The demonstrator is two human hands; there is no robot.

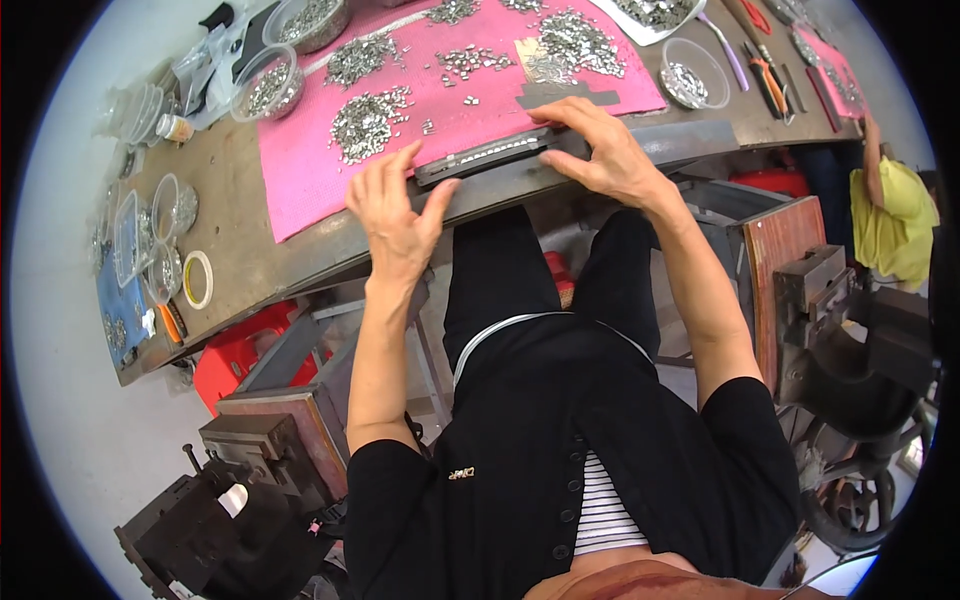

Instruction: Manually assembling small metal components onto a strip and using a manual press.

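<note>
Both bare hands were raised ahead of the torso, facing each other with thumbs parted from fingers.
The bare left hand with loosely bent fingers (395, 210) pointed away from the body, its thumb slanting inward on the side nearer the other hand; below that grip, the bare left forearm (378, 345) ran back to a short black fabric sleeve. The bare right hand with arched fingers (602, 150) reached leftward, its thumb on the body side of its grip, while the bare right forearm (702, 275) trailed behind it, slanting outward toward the elbow.
</note>
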